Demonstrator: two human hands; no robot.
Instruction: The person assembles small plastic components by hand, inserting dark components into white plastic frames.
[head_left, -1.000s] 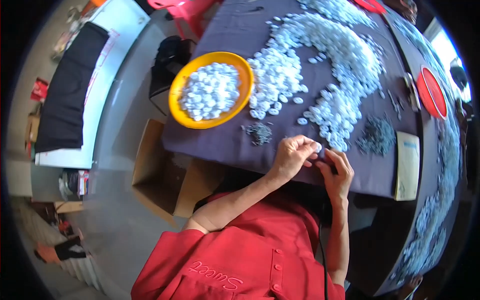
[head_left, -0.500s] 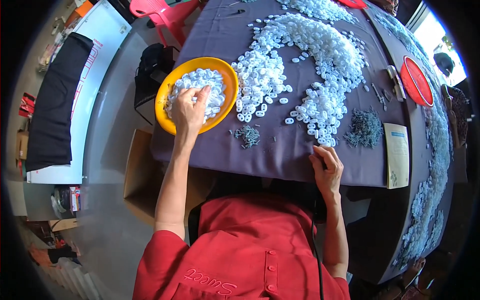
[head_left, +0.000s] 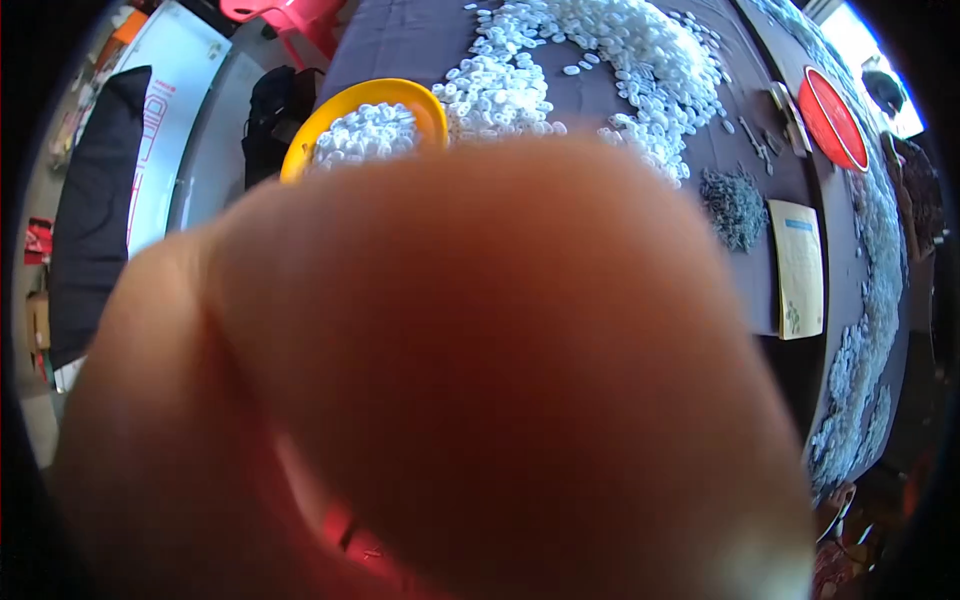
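Observation:
Skin, close up and badly blurred, fills the middle and lower part of the view. It appears to be my left hand and arm (head_left: pixel 500 330), raised in front of the camera; its fingers cannot be made out. Behind it stands a yellow bowl (head_left: pixel 436 115) of small white oval plastic pieces (head_left: pixel 365 130), its lower part covered. No fingers show among the pieces in the visible part of the bowl. My right hand is not in view. More white pieces (head_left: pixel 665 75) lie heaped across the dark tablecloth beyond the bowl.
Small grey screw-like parts (head_left: pixel 735 208) are piled right of the heap, near a yellowish printed sheet (head_left: pixel 798 275). A red basket (head_left: pixel 833 120) sits farther right, beside another long spread of white pieces (head_left: pixel 880 270). A pink chair (head_left: pixel 285 12) stands at the far left.
My left hand has left the bowl, and a blurred hand and arm now cover much of the view. My right hand has gone from sight. The view has shifted slightly.

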